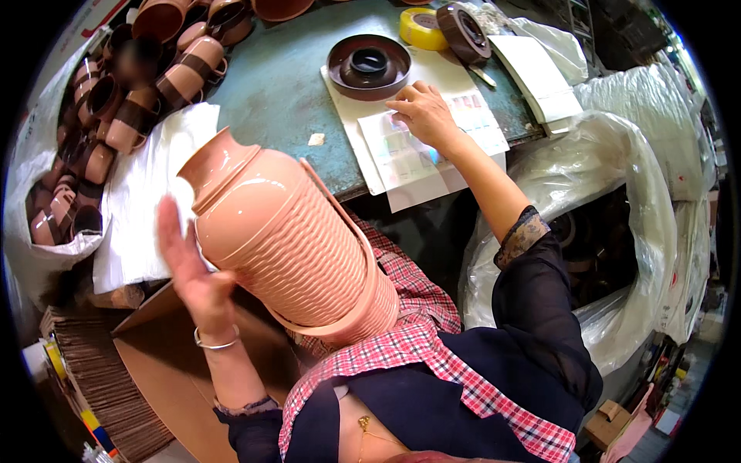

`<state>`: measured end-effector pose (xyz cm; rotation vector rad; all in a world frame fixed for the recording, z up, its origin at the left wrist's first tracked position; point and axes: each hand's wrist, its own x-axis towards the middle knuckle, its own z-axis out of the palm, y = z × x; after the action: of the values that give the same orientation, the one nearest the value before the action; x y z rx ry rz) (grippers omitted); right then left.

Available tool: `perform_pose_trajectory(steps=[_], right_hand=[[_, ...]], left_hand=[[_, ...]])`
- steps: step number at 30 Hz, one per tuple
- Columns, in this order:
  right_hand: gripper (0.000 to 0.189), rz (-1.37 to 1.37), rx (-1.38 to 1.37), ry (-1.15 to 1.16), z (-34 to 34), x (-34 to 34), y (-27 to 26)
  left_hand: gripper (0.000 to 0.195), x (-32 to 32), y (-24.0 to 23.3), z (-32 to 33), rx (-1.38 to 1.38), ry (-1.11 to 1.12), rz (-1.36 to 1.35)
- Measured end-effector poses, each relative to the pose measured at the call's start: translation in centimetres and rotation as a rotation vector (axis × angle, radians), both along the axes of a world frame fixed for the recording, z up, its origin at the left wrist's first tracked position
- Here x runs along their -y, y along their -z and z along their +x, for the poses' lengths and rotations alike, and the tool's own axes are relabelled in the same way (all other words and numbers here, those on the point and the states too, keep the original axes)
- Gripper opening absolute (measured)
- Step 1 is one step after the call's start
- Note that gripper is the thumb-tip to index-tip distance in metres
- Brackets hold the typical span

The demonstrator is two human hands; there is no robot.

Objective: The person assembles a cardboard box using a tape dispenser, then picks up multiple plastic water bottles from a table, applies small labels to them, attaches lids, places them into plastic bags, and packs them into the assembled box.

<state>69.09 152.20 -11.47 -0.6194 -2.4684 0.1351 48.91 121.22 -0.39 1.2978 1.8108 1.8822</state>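
A glossy pink plastic vacuum-flask casing [301, 231] with a woven-pattern body, flared neck and long handle lies tilted against my lap and checked apron [411, 289]. My left hand [194, 266] is beside its shoulder, slightly blurred, fingers apart; whether the thumb touches the casing is unclear. Over the table, my right hand [425, 113] is at a sheet of shiny stickers [399, 147], thumb and forefinger close together. Whether a sticker is between them cannot be made out. The sheet lies on white card [347, 124]. Just beyond my right fingers sits a dark brown round plastic part [336, 69] with a black centre.
Yellow tape [410, 32] and a brown tape roll [454, 35] lie at the far table edge. A white sack [43, 269] of pink-and-brown cups [130, 124] stands left. Stacked cardboard [104, 376] is below. To the right, a clear plastic bag [654, 231] holds dark parts.
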Motion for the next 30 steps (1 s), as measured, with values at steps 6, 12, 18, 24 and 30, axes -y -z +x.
perform_pose_trajectory(steps=[6, 12, 18, 24, 30], right_hand=[[0.006, 0.153, 0.113, -0.034, -1.3, -0.2, 0.4], [0.010, 0.279, 0.139, -0.021, -0.3, 1.1, -0.4], [0.008, 0.142, 0.013, 0.115, 3.0, 9.0, -6.2], [0.011, -1.085, -0.446, -0.110, -2.1, 15.0, -12.1], [0.018, -1.344, -0.443, -0.307, -7.1, 18.6, -14.0]], left_hand=[[0.074, 0.4, 0.2, -0.5, -0.126, -0.005, -0.145], [0.062, 0.5, 0.2, -1.3, -0.169, -0.011, -0.115], [0.056, 1.0, 0.6, -1.2, -0.004, -0.013, -0.050], [0.053, 0.9, 0.8, -1.2, -0.018, -0.019, -0.075], [0.046, 0.6, 0.8, -1.1, 0.010, 0.008, -0.029]])
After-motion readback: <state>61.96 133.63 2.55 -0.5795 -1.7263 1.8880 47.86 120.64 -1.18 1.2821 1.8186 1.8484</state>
